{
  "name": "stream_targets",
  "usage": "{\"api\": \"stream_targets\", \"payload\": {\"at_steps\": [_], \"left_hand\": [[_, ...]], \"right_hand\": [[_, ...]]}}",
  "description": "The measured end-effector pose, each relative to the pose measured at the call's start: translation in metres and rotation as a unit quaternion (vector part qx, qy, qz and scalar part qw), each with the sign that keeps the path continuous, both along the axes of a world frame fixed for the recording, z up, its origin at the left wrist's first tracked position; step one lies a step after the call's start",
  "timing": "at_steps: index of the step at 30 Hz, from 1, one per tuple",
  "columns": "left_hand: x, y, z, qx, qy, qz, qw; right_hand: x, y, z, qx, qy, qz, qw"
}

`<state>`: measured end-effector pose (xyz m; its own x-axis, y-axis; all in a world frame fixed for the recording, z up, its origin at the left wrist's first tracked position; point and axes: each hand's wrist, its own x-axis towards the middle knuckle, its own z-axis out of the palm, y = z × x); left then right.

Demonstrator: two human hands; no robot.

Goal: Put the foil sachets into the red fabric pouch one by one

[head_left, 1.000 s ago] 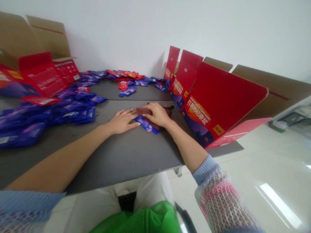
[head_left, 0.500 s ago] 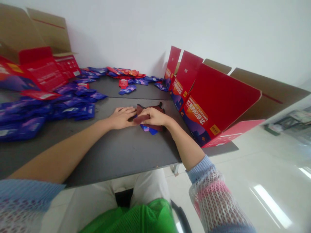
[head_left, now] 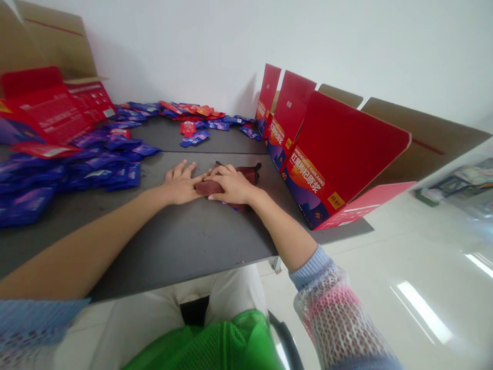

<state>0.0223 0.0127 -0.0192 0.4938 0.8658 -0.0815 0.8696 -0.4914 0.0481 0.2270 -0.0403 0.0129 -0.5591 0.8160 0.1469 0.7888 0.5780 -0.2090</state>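
Observation:
A dark brown pouch-like item with black edges lies on the grey table, partly under my right hand. The fingers of that hand lie over its brown flap, with the thumb on the near side. My left hand rests on the table just left of it, fingers spread, its thumb reaching to the end of the flap. A small bit of blue shows below the right hand; most of it is hidden.
Blue and red packets lie heaped on the left. More packets line the wall. Open red cartons stand along the right, and another open carton is at the far left. The table's front edge is close to my lap.
My right hand has moved left and flattened over the brown flap, which now points further left. My left hand has shifted left and its fingers have spread. Less of the blue packet shows.

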Motion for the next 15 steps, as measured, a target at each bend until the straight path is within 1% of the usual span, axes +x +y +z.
{"api": "stream_targets", "payload": {"at_steps": [4,6,9,10,12,13,15], "left_hand": [[-0.001,0.001,0.000,-0.001,0.012,-0.002,1.000],[-0.001,0.002,0.000,0.003,0.017,-0.003,1.000],[-0.001,0.003,-0.001,0.006,0.012,-0.001,1.000],[-0.001,0.003,-0.002,0.007,0.009,0.000,1.000],[0.000,0.002,-0.001,0.009,0.002,0.001,1.000],[0.000,0.001,0.000,0.009,0.000,0.002,1.000],[0.001,-0.001,0.001,0.009,-0.002,0.004,1.000]], "right_hand": [[-0.003,-0.004,-0.002,-0.019,-0.011,-0.075,0.997],[0.000,-0.001,0.000,-0.024,-0.007,-0.082,0.996],[0.009,0.005,0.006,-0.039,0.012,-0.057,0.998],[0.013,0.007,0.008,-0.044,0.032,-0.043,0.998],[0.021,0.009,0.011,-0.064,0.104,-0.006,0.992],[0.025,0.010,0.012,-0.082,0.151,0.017,0.985],[0.032,0.010,0.013,-0.138,0.230,0.064,0.961]]}}
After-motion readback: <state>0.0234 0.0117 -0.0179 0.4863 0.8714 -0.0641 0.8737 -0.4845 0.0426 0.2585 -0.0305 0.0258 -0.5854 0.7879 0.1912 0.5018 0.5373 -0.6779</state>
